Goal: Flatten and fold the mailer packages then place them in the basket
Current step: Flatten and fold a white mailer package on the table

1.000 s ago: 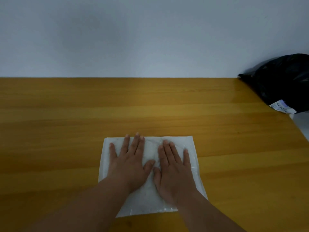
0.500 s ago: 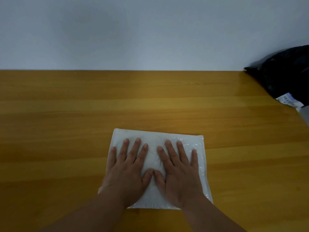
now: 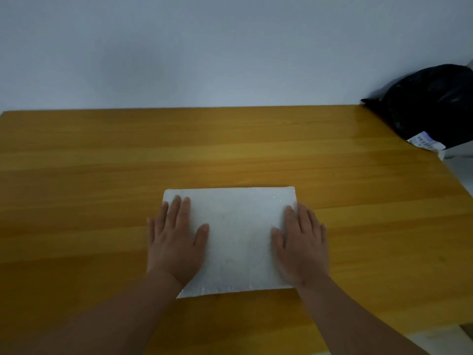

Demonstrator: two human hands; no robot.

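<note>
both hands, left hand point(image 3: 176, 242) and right hand point(image 3: 302, 244), press white mailer point(image 3: 238, 239) flat (fingers straight).

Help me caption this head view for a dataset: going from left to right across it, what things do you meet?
left hand → white mailer, flat under both hands → right hand → black bag with a printed label at the wooden table's far right corner.
</note>
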